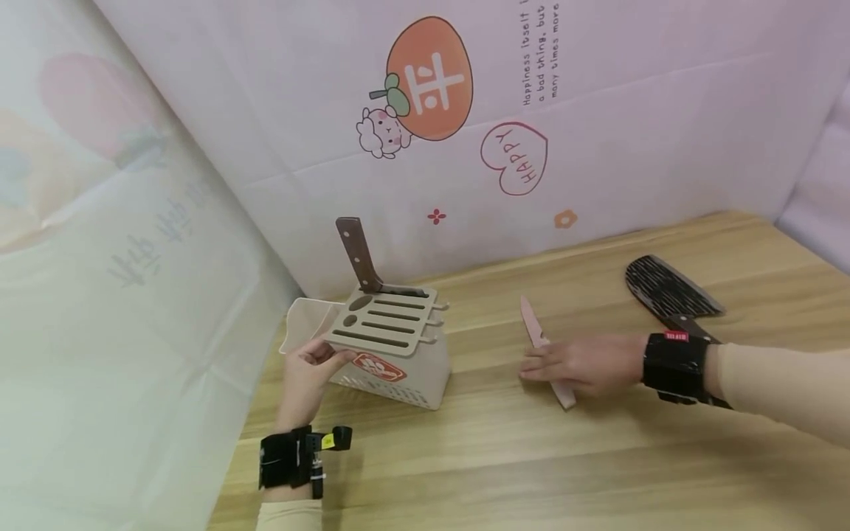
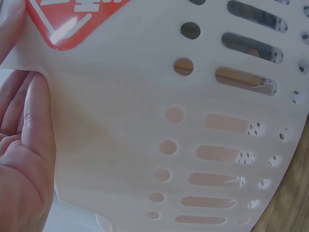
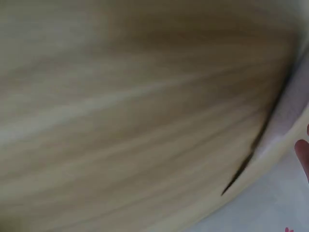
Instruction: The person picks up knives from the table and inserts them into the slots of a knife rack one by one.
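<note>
My left hand (image 1: pixel 312 369) grips the left edge of a beige plastic knife holder (image 1: pixel 434 376), with the thumb on the outside and the fingers behind the wall in the left wrist view. A knife with a brown riveted handle (image 1: pixel 357 254) stands in the back slot of its slotted top, its blade mostly hidden. Over the handle of a pink knife (image 1: pixel 529 318) lies my right hand (image 1: pixel 584 365), fingers stretched across it. The right wrist view shows the pink knife (image 3: pixel 285 111) along the tabletop, with fingertips (image 3: pixel 302 153) just beyond it.
A cleaver with a dark, streaked blade (image 1: pixel 671 287) lies at the right, its handle partly behind my right wrist. Printed cloth walls (image 1: pixel 299 96) enclose the back and left of the wooden table (image 1: pixel 491 457). Small hooks (image 1: pixel 434 322) stick out from the holder's right side.
</note>
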`<state>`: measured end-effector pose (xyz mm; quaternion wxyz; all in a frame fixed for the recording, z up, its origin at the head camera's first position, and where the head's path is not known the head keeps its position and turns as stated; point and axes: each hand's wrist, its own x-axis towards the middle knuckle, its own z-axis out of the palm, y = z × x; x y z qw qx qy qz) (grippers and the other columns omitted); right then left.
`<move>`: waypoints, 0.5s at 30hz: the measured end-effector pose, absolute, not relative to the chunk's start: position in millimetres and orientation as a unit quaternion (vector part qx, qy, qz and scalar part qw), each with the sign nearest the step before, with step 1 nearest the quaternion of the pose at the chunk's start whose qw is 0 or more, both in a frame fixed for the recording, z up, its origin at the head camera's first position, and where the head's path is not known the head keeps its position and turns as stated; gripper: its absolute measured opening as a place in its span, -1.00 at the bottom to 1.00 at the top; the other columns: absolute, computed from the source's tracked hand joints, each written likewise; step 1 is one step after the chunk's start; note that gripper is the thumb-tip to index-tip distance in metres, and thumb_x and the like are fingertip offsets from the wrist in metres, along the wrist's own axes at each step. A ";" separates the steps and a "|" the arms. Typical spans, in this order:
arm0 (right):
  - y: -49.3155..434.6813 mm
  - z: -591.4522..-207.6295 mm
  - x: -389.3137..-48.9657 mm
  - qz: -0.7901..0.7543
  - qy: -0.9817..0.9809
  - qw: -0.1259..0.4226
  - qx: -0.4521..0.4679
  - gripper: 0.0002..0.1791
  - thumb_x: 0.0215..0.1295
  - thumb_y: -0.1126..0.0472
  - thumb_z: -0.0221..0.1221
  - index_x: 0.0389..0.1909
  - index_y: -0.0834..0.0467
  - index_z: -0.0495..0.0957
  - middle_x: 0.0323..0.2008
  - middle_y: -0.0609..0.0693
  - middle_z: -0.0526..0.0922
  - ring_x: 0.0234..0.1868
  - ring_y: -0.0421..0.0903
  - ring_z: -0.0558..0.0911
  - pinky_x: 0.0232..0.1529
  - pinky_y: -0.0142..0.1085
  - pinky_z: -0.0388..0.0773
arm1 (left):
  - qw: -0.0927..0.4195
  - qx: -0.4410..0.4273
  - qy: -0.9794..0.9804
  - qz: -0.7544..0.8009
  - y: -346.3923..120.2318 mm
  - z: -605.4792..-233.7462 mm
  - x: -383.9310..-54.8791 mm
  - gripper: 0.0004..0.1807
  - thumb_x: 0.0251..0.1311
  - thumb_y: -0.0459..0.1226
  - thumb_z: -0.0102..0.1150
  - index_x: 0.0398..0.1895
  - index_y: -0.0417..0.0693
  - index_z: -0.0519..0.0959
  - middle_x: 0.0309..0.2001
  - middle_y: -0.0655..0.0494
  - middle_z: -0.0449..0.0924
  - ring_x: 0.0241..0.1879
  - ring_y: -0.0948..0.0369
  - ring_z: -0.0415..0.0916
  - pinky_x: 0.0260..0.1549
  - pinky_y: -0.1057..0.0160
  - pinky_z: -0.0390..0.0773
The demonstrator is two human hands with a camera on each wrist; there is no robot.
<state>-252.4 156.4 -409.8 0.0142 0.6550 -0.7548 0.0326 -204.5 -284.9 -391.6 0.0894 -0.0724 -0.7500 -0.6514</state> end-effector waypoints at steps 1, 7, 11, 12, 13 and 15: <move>160.0 -412.5 -251.6 0.034 -0.750 0.012 0.661 -0.33 0.07 0.48 0.17 0.30 0.21 0.37 0.29 0.09 0.42 0.27 0.11 0.40 0.07 -0.03 0.52 | 0.090 -0.074 -0.748 -0.653 -284.9 -391.3 -204.6 -0.69 0.09 -0.34 0.39 -0.09 -0.24 0.62 -0.29 0.11 0.72 -0.22 0.12 0.64 -0.08 0.25 0.58; 170.2 -421.2 -252.4 0.039 -0.742 0.006 0.670 -0.35 0.08 0.45 0.17 0.28 0.20 0.40 0.31 0.07 0.40 0.26 0.07 0.41 0.07 -0.06 0.53 | 0.094 -0.076 -0.744 -0.657 -284.2 -390.9 -205.8 -0.68 0.08 -0.36 0.39 -0.08 -0.26 0.62 -0.26 0.10 0.72 -0.20 0.11 0.64 -0.08 0.25 0.58; 174.1 -424.8 -253.5 0.042 -0.744 0.005 0.667 -0.39 0.07 0.45 0.23 0.23 0.18 0.46 0.28 0.07 0.44 0.24 0.02 0.44 0.02 -0.09 0.56 | 0.091 -0.068 -0.745 -0.657 -283.2 -392.0 -206.2 -0.67 0.06 -0.35 0.41 -0.09 -0.26 0.62 -0.25 0.06 0.72 -0.20 0.09 0.64 -0.09 0.24 0.59; 174.2 -425.7 -253.9 0.041 -0.744 0.009 0.667 -0.41 0.07 0.44 0.25 0.20 0.17 0.49 0.26 0.07 0.47 0.23 0.00 0.45 0.01 -0.12 0.57 | 0.090 -0.066 -0.747 -0.656 -283.4 -392.3 -206.0 -0.67 0.06 -0.36 0.41 -0.09 -0.26 0.62 -0.26 0.07 0.72 -0.20 0.09 0.64 -0.09 0.24 0.59; 173.9 -426.8 -254.2 0.041 -0.745 0.013 0.666 -0.44 0.07 0.44 0.26 0.17 0.16 0.52 0.23 0.06 0.49 0.21 -0.02 0.47 0.00 -0.14 0.58 | 0.089 -0.063 -0.748 -0.654 -283.6 -392.3 -205.7 -0.67 0.06 -0.36 0.41 -0.09 -0.27 0.62 -0.26 0.07 0.72 -0.21 0.10 0.64 -0.10 0.25 0.59; 172.2 -428.4 -254.7 0.039 -0.743 0.027 0.667 -0.49 0.04 0.45 0.28 0.09 0.15 0.58 0.17 0.04 0.55 0.17 -0.06 0.51 -0.03 -0.21 0.59 | 0.089 -0.058 -0.753 -0.649 -284.3 -392.5 -205.5 -0.68 0.07 -0.36 0.40 -0.09 -0.27 0.62 -0.28 0.08 0.72 -0.22 0.11 0.64 -0.11 0.26 0.59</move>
